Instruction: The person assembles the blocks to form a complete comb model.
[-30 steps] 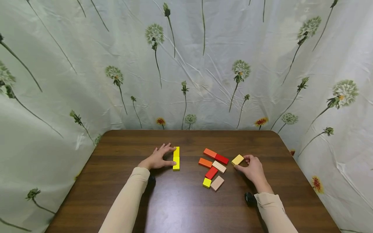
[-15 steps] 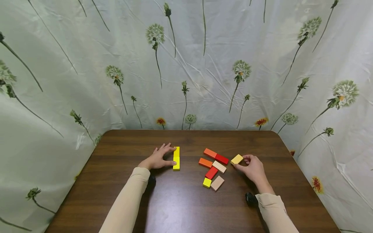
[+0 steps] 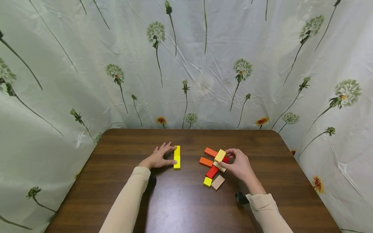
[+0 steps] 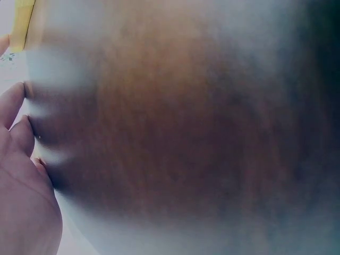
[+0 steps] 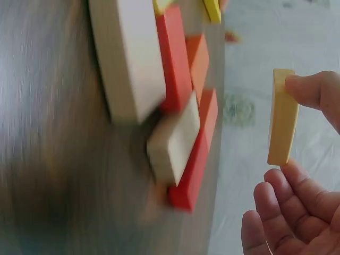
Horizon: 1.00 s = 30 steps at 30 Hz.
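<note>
My right hand (image 3: pixel 240 165) pinches a light yellow wooden block (image 3: pixel 220 155) between thumb and fingertips. In the head view that block overlaps a red block and a striped pale block (image 3: pixel 219 167); the right wrist view shows it raised above the table. On the left, my left hand (image 3: pixel 157 158) lies palm down with its fingers spread. Its thumb and index finger touch two bright yellow blocks (image 3: pixel 177 163) placed end to end in a line. One yellow block (image 4: pixel 22 24) peeks in at the corner of the left wrist view.
Several loose blocks lie around the middle right: two orange blocks (image 3: pixel 206 162), a red block (image 3: pixel 212 172), a small yellow block (image 3: pixel 207 182) and a pinkish wooden block (image 3: pixel 218 183). Behind the dark wooden table (image 3: pixel 122 142) hangs a flower-print curtain (image 3: pixel 204 71).
My right hand has carried the light yellow block leftward, from right of the loose blocks to over them. The left hand has stayed at the two yellow blocks.
</note>
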Each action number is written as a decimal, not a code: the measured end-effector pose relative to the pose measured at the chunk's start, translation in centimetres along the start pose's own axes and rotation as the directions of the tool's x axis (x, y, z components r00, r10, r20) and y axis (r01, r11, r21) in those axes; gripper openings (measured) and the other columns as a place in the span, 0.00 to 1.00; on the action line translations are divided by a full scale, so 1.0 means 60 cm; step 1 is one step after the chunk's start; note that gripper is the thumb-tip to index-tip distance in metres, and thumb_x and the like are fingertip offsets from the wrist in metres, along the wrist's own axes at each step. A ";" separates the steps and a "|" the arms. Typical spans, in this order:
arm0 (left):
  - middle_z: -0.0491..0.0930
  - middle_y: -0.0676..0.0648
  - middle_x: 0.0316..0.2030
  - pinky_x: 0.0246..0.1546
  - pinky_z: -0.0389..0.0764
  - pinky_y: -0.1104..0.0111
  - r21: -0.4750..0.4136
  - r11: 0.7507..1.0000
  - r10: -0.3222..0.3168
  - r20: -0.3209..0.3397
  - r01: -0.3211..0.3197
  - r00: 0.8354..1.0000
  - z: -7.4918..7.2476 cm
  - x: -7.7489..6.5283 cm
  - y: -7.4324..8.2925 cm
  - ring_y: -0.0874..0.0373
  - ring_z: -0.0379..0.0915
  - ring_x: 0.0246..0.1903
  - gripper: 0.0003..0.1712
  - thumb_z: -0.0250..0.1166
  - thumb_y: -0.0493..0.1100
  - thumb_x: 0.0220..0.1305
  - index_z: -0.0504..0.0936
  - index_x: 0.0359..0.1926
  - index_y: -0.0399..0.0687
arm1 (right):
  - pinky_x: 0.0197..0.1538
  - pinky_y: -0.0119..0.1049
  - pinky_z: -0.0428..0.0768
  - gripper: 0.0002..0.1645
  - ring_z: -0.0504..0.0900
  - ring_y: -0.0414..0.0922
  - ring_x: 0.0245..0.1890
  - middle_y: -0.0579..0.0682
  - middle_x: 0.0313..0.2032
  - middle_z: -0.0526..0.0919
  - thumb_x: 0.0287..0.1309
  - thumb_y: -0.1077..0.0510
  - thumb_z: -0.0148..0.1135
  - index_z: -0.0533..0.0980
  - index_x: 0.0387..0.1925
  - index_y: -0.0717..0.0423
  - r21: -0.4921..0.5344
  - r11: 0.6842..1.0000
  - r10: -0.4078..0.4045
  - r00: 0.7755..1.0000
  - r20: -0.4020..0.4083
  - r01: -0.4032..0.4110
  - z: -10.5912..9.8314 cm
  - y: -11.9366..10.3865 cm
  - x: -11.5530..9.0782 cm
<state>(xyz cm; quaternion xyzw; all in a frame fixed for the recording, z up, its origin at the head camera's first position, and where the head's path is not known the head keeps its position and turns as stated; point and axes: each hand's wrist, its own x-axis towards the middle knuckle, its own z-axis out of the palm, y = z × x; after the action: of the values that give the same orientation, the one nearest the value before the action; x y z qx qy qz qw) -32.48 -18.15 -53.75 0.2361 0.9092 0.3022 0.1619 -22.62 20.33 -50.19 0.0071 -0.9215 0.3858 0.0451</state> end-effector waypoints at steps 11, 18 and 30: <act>0.46 0.39 0.87 0.82 0.32 0.32 -0.006 1.000 -0.004 0.006 0.004 1.000 0.000 0.001 0.000 0.35 0.31 0.87 0.45 0.72 0.60 0.71 0.67 0.81 0.52 | 0.57 0.47 0.85 0.32 0.84 0.52 0.51 0.53 0.49 0.84 0.50 0.54 0.86 0.80 0.53 0.58 0.069 0.991 -0.121 0.983 0.141 0.112 0.075 -0.060 -0.020; 0.47 0.38 0.87 0.82 0.34 0.31 -0.004 1.000 -0.009 -0.003 0.009 1.000 0.001 0.002 -0.002 0.34 0.33 0.87 0.45 0.72 0.60 0.70 0.68 0.81 0.52 | 0.58 0.48 0.86 0.31 0.85 0.49 0.50 0.51 0.48 0.85 0.48 0.53 0.87 0.82 0.52 0.56 0.048 0.978 -0.207 0.956 0.207 0.201 0.115 -0.087 -0.025; 0.48 0.38 0.87 0.81 0.34 0.30 -0.006 1.000 -0.008 -0.014 0.008 1.000 0.001 0.001 -0.001 0.34 0.34 0.87 0.44 0.73 0.60 0.70 0.69 0.80 0.52 | 0.57 0.47 0.85 0.31 0.84 0.47 0.49 0.51 0.47 0.84 0.50 0.50 0.86 0.83 0.53 0.57 0.026 0.959 -0.275 0.906 0.323 0.282 0.162 -0.112 -0.030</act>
<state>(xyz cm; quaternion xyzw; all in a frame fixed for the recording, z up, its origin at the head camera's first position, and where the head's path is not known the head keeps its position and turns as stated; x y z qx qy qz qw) -32.54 -18.12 -53.85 0.2296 0.9105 0.3058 0.1572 -21.26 8.67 -52.38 0.2012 -0.9098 0.3592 -0.0516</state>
